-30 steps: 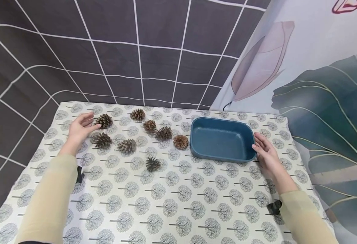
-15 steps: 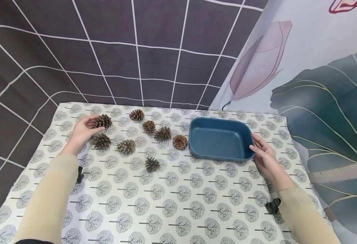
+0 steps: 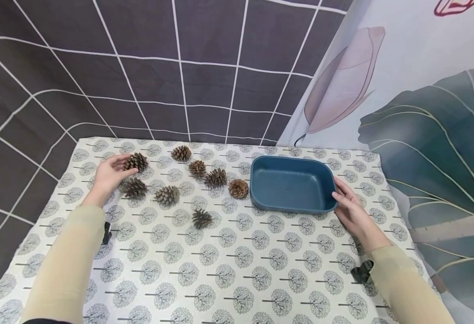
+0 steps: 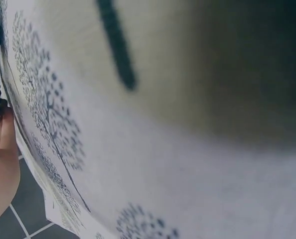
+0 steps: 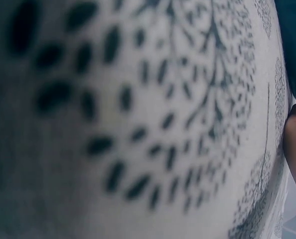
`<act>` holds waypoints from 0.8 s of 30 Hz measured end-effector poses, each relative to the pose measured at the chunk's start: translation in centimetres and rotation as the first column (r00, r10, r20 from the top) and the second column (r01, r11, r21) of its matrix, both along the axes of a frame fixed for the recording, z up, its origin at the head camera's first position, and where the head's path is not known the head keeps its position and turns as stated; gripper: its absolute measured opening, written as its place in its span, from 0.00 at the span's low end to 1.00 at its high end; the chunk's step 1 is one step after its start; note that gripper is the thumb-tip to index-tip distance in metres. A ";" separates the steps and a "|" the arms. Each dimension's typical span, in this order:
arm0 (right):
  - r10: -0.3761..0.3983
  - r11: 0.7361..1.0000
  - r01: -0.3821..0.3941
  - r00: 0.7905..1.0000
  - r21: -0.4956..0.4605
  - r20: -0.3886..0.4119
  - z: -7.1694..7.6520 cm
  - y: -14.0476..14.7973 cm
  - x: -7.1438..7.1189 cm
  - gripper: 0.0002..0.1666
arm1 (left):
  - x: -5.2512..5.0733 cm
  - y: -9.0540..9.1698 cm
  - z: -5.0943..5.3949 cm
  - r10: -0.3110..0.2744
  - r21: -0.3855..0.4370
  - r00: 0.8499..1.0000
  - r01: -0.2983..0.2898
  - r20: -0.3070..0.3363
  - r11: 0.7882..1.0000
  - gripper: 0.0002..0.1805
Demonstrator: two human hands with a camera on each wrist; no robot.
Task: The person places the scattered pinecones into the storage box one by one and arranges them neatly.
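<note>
A brown, open-scaled pine cone (image 3: 136,162) is held between the thumb and fingers of a person's left hand (image 3: 109,174), a second cone (image 3: 134,187) lying just beside it, nearer the person. Six more cones (image 3: 216,178) lie scattered to the right, one just beside a dark blue box (image 3: 291,182). Rectangular, round-cornered and open-topped, the box stands upright, the right hand (image 3: 351,209) touching its right end.

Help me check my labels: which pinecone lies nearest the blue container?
The rightmost pinecone, just left of the blue container; the others all lie farther left.
</note>
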State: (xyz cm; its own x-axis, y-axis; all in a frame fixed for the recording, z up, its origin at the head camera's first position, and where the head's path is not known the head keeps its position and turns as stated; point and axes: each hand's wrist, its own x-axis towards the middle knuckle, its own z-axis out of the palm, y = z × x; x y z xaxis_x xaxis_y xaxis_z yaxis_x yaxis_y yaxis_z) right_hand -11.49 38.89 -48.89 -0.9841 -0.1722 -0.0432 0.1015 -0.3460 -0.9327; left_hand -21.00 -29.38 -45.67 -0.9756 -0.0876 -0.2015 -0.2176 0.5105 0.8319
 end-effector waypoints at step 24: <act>0.024 0.999 -0.024 1.000 -0.031 -0.017 -0.3 0.2 -0.1 0.34 | 0.4 1.0 2.1 -0.032 -0.060 0.997 0.028 -0.073 0.998 0.40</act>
